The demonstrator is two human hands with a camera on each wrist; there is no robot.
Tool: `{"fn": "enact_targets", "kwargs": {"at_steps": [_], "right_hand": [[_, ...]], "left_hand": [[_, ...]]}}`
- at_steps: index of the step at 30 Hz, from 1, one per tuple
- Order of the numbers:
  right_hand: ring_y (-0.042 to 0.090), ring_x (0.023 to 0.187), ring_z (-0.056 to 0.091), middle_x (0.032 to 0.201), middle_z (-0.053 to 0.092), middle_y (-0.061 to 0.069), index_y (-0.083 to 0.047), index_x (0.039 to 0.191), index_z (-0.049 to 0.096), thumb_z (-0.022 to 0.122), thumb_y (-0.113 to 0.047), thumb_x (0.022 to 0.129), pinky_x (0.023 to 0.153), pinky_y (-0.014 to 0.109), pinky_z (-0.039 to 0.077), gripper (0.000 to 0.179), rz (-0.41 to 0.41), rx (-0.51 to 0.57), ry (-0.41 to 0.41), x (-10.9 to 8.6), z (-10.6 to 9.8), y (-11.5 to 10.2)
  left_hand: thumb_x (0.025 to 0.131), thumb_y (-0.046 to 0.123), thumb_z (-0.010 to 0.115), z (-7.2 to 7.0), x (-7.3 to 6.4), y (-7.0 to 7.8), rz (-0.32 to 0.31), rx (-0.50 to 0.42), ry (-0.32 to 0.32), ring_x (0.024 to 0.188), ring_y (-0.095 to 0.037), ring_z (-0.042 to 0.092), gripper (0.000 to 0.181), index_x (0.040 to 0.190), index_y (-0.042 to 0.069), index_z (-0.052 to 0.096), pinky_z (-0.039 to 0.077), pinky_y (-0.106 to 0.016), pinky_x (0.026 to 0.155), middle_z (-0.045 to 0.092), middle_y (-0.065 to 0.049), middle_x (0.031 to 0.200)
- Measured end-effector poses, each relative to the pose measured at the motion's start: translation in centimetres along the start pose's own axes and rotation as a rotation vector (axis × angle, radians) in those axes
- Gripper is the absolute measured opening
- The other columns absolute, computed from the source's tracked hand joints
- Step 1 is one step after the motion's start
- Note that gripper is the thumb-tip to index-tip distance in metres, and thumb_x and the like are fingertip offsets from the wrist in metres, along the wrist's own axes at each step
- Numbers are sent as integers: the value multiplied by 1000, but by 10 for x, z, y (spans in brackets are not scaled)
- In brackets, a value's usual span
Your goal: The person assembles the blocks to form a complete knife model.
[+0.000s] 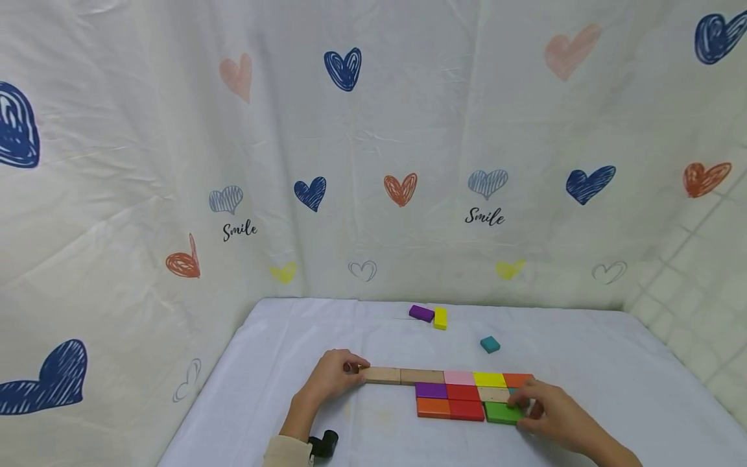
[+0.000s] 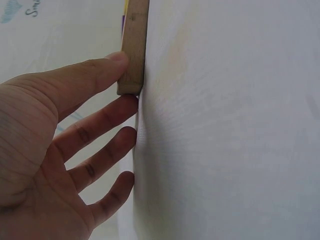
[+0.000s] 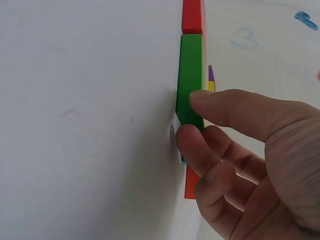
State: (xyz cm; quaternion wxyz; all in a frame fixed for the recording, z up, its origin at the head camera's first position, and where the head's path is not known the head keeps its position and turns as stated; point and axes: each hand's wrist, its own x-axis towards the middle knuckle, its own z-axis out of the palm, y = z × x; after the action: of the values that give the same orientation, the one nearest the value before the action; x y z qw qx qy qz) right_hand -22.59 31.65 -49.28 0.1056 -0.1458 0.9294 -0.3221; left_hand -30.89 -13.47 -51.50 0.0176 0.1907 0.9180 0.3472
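My left hand (image 1: 334, 377) pinches the left end of a plain wooden block (image 1: 382, 375) between thumb and index finger. The left wrist view shows the thumb on this wooden block (image 2: 134, 55), the other fingers spread below its end. My right hand (image 1: 554, 412) holds the right end of a green block (image 1: 500, 413), thumb against it and curled fingers around its end. In the right wrist view the green block (image 3: 191, 65) stands in line with a red block (image 3: 192, 15). A second wooden block (image 1: 422, 376) continues the top row. Right-hand fingers partly hide a teal block.
Pink (image 1: 458, 377), yellow (image 1: 489, 379), purple (image 1: 431, 390) and orange (image 1: 433, 407) blocks lie among the flat rows. Farther back lie loose purple (image 1: 421, 313), yellow (image 1: 440, 318) and teal (image 1: 490, 344) blocks. A heart-printed curtain (image 1: 373, 130) hangs behind the white-covered table (image 1: 257, 376).
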Motion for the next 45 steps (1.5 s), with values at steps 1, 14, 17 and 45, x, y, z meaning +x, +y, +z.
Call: {"fn": "enact_targets", "kwargs": {"at_steps": [1, 14, 17, 45], "right_hand": [[6, 71, 53, 95, 62, 0, -17, 105, 73, 86, -22, 81, 65, 20, 49, 29, 0, -3, 0, -1, 0, 0], [6, 70, 52, 90, 62, -1, -17, 105, 74, 86, -21, 81, 64, 20, 47, 26, 5, 4, -10, 2, 2, -2], [7, 70, 52, 89, 62, -1, -17, 104, 74, 86, -21, 81, 64, 20, 47, 26, 16, -6, -6, 3, 2, -4], [8, 78, 59, 97, 69, 0, -12, 109, 73, 78, -19, 90, 66, 22, 54, 21, -125, -7, 161, 50, -34, -36]], "left_hand": [[85, 19, 83, 0, 0, 0, 1, 1, 0, 85, -9, 60, 22, 107, 20, 81, 49, -29, 76, 72, 6, 92], [85, 18, 83, 0, 0, 0, -3, -7, -1, 85, -10, 59, 22, 107, 19, 81, 49, -28, 76, 71, 5, 92], [85, 18, 83, 1, 0, 0, -6, -13, 0, 85, -10, 59, 22, 107, 19, 81, 49, -29, 76, 71, 5, 92], [84, 18, 84, 1, 0, 0, 2, -3, 7, 84, -9, 59, 22, 106, 21, 82, 49, -29, 75, 71, 7, 90]]}}
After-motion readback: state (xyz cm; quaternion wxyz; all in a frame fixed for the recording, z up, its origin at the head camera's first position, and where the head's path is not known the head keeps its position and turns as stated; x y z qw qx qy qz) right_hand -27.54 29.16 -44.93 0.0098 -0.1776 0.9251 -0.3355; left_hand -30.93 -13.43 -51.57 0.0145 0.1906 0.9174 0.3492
